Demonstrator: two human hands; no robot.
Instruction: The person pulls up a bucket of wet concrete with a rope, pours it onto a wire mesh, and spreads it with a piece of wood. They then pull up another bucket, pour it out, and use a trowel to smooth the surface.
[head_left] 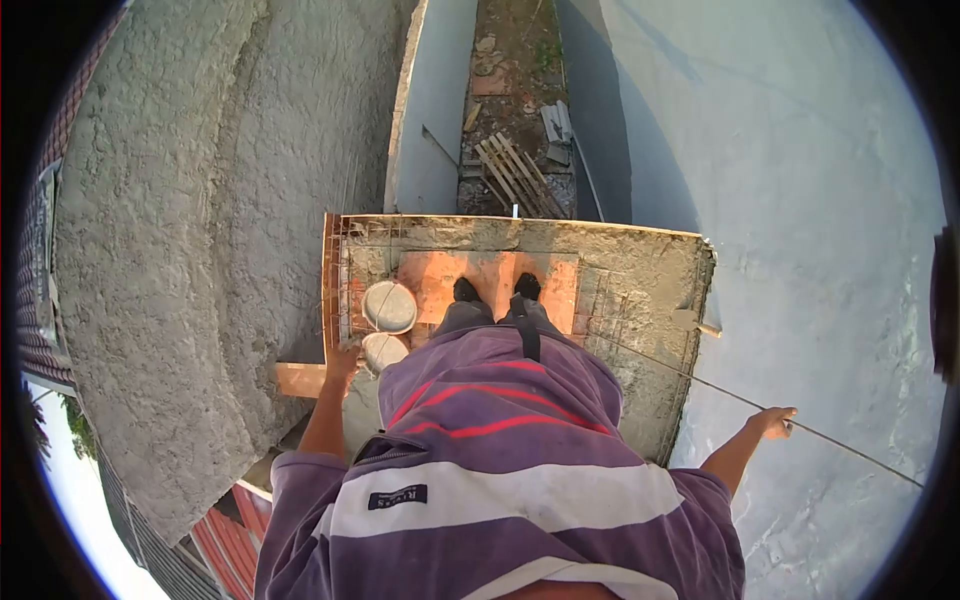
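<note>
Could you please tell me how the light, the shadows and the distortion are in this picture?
Head view: the wide lens bends straight edges and leaves black corners; sunlight and shadow patches fall on the flat orange board; dark shadow borders the bright, pale grey wall; the white sky at lower left looks overexposed.

An outdoor building site, with rough cement-coated walls [290, 130], exposed rebar [610, 310] and scrap timber [520, 170] below.
</note>
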